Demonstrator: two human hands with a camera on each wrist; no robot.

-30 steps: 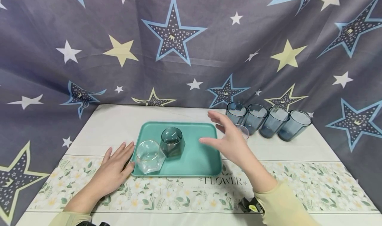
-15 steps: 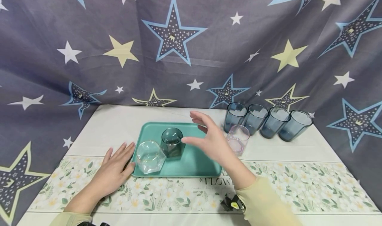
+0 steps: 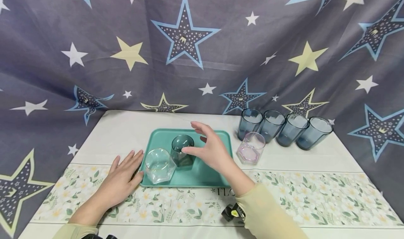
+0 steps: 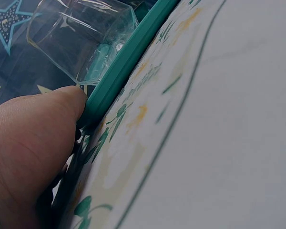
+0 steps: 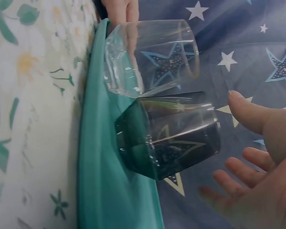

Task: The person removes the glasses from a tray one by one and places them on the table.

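Note:
A teal tray (image 3: pixel 208 177) bears two glasses. The clear glass (image 3: pixel 159 167) with a gold-toned rim stands at its left front, and the dark grey glass (image 3: pixel 181 153) stands just behind and to the right, close beside it. My left hand (image 3: pixel 121 179) rests on the table with its thumb against the tray's left edge; the left wrist view shows that thumb (image 4: pixel 69 102) at the rim. Over the tray, my right hand (image 3: pixel 209 148) reaches toward the dark glass with fingers and thumb spread. In the right wrist view a gap shows between the fingers (image 5: pixel 245 174) and the dark glass (image 5: pixel 169 138).
To the tray's right stands a pinkish glass (image 3: pixel 251 148). Behind it, several tall blue glasses (image 3: pixel 291 130) form a row at the back right. A star-patterned curtain (image 3: pixel 202 81) hangs along the table's back edge. A floral band (image 3: pixel 300 200) crosses the tablecloth.
My right hand has moved left from beside the pinkish glass to the dark glass on the tray, uncovering the pinkish glass. The left hand has stayed in place.

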